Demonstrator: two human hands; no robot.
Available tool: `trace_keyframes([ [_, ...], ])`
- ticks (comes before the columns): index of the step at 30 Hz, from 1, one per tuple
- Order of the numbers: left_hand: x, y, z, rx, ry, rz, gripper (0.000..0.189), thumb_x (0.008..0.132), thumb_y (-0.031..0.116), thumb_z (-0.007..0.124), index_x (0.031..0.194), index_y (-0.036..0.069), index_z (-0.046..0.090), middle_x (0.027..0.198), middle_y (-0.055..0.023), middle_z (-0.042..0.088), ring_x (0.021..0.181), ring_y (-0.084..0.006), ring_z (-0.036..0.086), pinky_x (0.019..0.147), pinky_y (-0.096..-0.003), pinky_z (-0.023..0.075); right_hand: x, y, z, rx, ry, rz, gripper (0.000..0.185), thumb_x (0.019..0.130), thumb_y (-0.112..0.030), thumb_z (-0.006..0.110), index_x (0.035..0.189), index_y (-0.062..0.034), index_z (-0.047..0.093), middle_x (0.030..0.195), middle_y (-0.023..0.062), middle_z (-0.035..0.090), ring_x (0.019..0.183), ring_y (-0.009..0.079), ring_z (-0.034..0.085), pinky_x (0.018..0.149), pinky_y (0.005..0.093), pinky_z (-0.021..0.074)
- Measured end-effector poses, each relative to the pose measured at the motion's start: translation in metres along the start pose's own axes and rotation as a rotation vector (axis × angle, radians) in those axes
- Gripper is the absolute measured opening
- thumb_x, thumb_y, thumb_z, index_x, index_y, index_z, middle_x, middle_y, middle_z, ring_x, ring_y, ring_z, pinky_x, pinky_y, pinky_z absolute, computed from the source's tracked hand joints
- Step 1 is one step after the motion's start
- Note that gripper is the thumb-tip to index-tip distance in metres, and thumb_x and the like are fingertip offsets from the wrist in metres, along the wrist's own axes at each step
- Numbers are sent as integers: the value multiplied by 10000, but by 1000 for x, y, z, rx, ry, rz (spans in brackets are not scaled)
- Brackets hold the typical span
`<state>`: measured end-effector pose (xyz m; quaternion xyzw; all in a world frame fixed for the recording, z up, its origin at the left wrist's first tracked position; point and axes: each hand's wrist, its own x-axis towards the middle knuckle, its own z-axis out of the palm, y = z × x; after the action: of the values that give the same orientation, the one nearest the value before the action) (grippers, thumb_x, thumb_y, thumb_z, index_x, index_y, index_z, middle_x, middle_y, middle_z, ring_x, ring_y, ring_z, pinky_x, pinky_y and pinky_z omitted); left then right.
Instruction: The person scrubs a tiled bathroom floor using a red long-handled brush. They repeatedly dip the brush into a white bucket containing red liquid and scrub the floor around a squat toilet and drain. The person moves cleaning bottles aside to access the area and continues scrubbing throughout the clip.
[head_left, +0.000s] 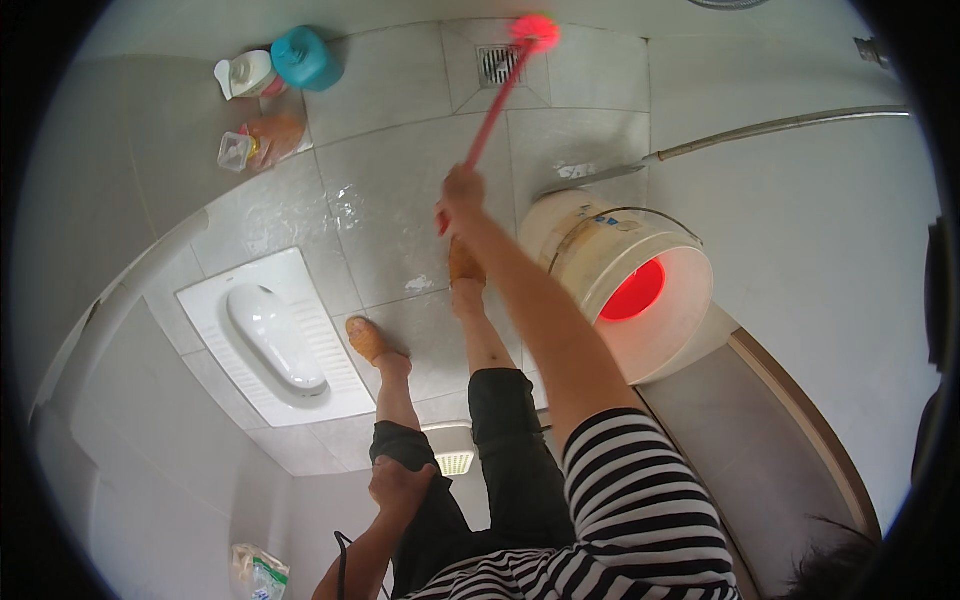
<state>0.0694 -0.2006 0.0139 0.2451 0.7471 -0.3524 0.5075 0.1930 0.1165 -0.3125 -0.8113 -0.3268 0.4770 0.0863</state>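
Note:
My right hand (461, 199) is closed around the handle of a pink long-handled scrubbing brush (492, 124). Its round, bright pink head (535, 32) is slightly blurred and sits at the far end, beside a square metal floor drain (496, 67). Below, my left hand (401, 484) rests on my left knee, over a dark rolled-up trouser leg (405, 442); its fingers are partly hidden. Grey floor tiles (405, 187) between the brush and my feet look wet, with shiny patches. I wear orange slippers (366, 340).
A white squat toilet (277, 337) is set in the floor at left. A large white bucket (600, 240), with something red inside, lies tipped on the right, near a metal pole (780, 127). Bottles, including a blue one (306, 60), stand at the upper left. A pipe (127, 300) runs along the left wall.

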Motion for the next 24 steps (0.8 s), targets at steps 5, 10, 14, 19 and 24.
trace_keyframes([
  [5, 1, -6, 2, -25, -17, 17, 678, 610, 449, 754, 994, -59, 522, 972, -219, 615, 919, -365, 622, 813, -428, 502, 113, -33, -147, 325, -194, -89, 216, 925, -150, 386, 772, -23, 470, 555, 201, 512, 507, 369, 529, 395, 511, 416],
  [10, -2, -6, 1, -39, -12, 14, 677, 606, 446, 756, 987, -61, 518, 960, -216, 612, 900, -369, 622, 800, -431, 503, 126, -18, -152, -303, -233, -724, 165, 877, -122, 471, 742, -28, 488, 641, 191, 553, 525, 331, 530, 494, 501, 450],
  [14, 0, -6, -3, -43, -6, 26, 680, 599, 447, 753, 982, -65, 521, 950, -216, 614, 889, -368, 624, 793, -429, 505, 8, -20, -28, -851, -122, -706, 188, 897, -165, 473, 795, -15, 522, 688, 191, 574, 608, 333, 574, 561, 474, 479],
  [19, 2, -7, -1, -24, 31, 45, 676, 589, 450, 749, 971, -68, 540, 933, -209, 622, 892, -363, 626, 788, -428, 509, -124, -1, 62, 120, -316, 99, 245, 923, -218, 475, 860, 1, 564, 747, 190, 601, 712, 334, 630, 645, 440, 516],
  [24, 3, -11, 2, -46, 31, 68, 672, 589, 446, 743, 969, -71, 544, 938, -207, 622, 895, -363, 627, 789, -428, 509, -59, 37, -21, -579, 7, -277, 137, 857, -169, 512, 819, -61, 587, 853, 163, 625, 794, 309, 620, 686, 424, 498],
])
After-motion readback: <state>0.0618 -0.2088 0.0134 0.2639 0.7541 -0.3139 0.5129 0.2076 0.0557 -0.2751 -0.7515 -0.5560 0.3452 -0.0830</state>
